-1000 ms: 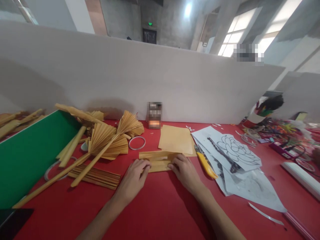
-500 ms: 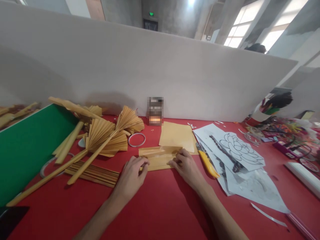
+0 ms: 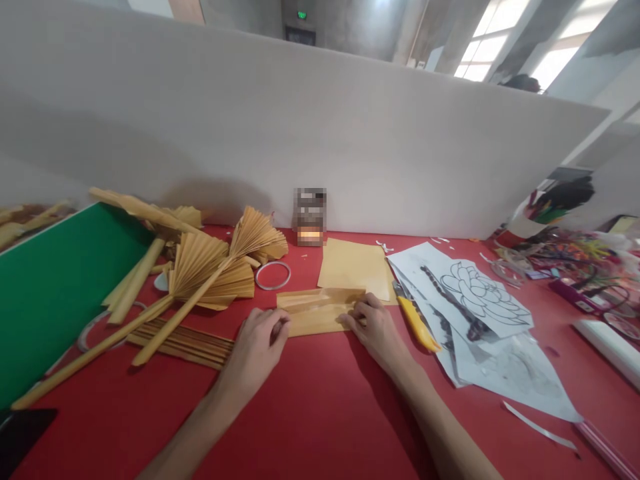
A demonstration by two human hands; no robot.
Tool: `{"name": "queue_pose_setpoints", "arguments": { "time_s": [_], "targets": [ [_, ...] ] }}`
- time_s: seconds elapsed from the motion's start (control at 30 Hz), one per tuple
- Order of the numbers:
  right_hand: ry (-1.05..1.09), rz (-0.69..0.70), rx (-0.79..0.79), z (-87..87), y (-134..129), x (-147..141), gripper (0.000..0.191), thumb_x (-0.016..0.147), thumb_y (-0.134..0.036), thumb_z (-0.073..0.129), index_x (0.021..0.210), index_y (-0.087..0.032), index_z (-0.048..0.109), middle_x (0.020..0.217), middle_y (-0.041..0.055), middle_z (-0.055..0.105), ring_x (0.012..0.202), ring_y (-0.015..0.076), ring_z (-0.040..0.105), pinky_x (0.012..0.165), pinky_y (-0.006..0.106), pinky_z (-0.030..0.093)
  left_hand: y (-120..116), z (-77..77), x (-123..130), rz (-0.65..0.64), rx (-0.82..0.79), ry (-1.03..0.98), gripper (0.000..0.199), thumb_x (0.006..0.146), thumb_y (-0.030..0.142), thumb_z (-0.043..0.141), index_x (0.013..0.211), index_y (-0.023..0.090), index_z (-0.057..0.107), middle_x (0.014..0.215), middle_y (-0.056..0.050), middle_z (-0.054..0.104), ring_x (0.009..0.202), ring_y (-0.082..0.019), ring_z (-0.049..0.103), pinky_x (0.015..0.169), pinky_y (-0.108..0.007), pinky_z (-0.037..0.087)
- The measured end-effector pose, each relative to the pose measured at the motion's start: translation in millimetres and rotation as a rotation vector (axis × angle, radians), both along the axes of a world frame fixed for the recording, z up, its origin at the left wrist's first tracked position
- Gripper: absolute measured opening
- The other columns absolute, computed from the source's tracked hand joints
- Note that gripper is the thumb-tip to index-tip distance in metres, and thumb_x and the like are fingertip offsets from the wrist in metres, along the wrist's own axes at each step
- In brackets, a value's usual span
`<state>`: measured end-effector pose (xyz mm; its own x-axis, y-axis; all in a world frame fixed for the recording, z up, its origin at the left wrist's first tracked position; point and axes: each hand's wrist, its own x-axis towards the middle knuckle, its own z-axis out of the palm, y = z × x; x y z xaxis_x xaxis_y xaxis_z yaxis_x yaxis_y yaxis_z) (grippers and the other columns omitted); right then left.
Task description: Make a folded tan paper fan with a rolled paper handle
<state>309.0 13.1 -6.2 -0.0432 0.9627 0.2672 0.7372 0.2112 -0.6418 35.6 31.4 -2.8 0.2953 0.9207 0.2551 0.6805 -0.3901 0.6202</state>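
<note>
A creased sheet of brown paper point(image 3: 317, 319), with a lengthwise fold, lies crosswise on the red table in front of me. My left hand point(image 3: 261, 343) is at its left end, thumb and forefinger curled together over the edge. At the right end, my right hand point(image 3: 376, 330) pinches the paper between thumb and fingers. Behind it lies a flat stack of brown paper sheets point(image 3: 353, 268). Just left of my left hand is a bundle of narrow pleated paper point(image 3: 183, 341), partly under the stem of a paper fan point(image 3: 200, 267).
A yellow utility knife point(image 3: 419, 327) and printed flower drawings point(image 3: 487, 293) lie to the right. A wire ring point(image 3: 273, 275) sits behind my left hand. A green board point(image 3: 65, 293) stands at left, a white partition point(image 3: 380, 147) at the back. Craft supplies point(image 3: 575, 267) crowd the far right.
My left hand has drawn slightly back to the left, toward the paper's edge. My right hand stays at the right end. The view has shifted a little.
</note>
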Motion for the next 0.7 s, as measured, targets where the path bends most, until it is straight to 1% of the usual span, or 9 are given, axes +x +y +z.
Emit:
{"name": "queue_pose_setpoints", "arguments": {
  "time_s": [0.17,0.33,0.5,0.6,0.63,0.7],
  "targets": [
    [-0.030,-0.009,0.011,-4.4,1.5,1.8,0.029,0.098,-0.034,0.068,0.073,-0.022,0.060,0.088,0.0016,0.053,0.071,0.0164,0.060,0.067,0.031,0.053,0.5,-0.5,-1.9,0.009,-0.032,-0.002,0.018,0.099,0.028,0.048,0.092,0.022,0.064,0.081,-0.005,0.064,0.081,-0.025,0.057,0.076,-0.038,0.047],
    [-0.034,0.001,0.016,-2.1,-0.5,2.1,0.030,0.099,-0.034,0.068,0.073,-0.022,0.059,0.089,0.0016,0.054,0.074,0.0168,0.062,0.068,0.031,0.053,-1.3,1.6,-1.9,0.006,-0.036,-0.018,0.015,0.098,0.028,0.050,0.094,0.024,0.064,0.082,-0.005,0.065,0.082,-0.025,0.059,0.077,-0.037,0.049],
    [-0.031,0.002,0.036,-0.3,-3.1,1.1,0.030,0.099,-0.034,0.068,0.073,-0.022,0.058,0.090,0.0025,0.055,0.076,0.0176,0.062,0.070,0.032,0.054,-1.8,2.0,-2.3,-0.008,0.019,0.045,0.016,0.099,0.026,0.051,0.093,0.024,0.065,0.082,-0.004,0.066,0.084,-0.026,0.060,0.077,-0.037,0.050],
    [-0.039,0.001,0.044,-0.5,-4.1,0.1,0.029,0.099,-0.035,0.068,0.074,-0.023,0.058,0.090,0.0030,0.055,0.077,0.0188,0.061,0.070,0.033,0.055,-5.8,0.7,0.2,-0.023,0.124,0.171,0.020,0.100,0.019,0.048,0.099,0.023,0.067,0.095,-0.008,0.070,0.092,-0.028,0.062,0.084,-0.042,0.053],
    [-0.038,0.005,0.045,-0.6,-4.3,-0.2,0.029,0.099,-0.035,0.067,0.074,-0.023,0.058,0.090,0.0032,0.055,0.078,0.0191,0.061,0.070,0.033,0.055,-8.4,0.2,2.4,-0.028,0.167,0.230,0.025,0.099,0.013,0.045,0.106,0.022,0.068,0.102,-0.010,0.071,0.097,-0.029,0.063,0.086,-0.043,0.053],
    [-0.036,0.013,0.053,-0.8,-4.5,-0.6,0.029,0.099,-0.034,0.067,0.074,-0.023,0.057,0.090,0.0035,0.055,0.079,0.0198,0.061,0.071,0.034,0.054,-15.0,-1.0,9.3,-0.055,0.257,0.344,0.043,0.094,0.001,0.039,0.121,0.019,0.067,0.117,-0.013,0.071,0.107,-0.031,0.065,0.091,-0.046,0.053]
  ]
}}
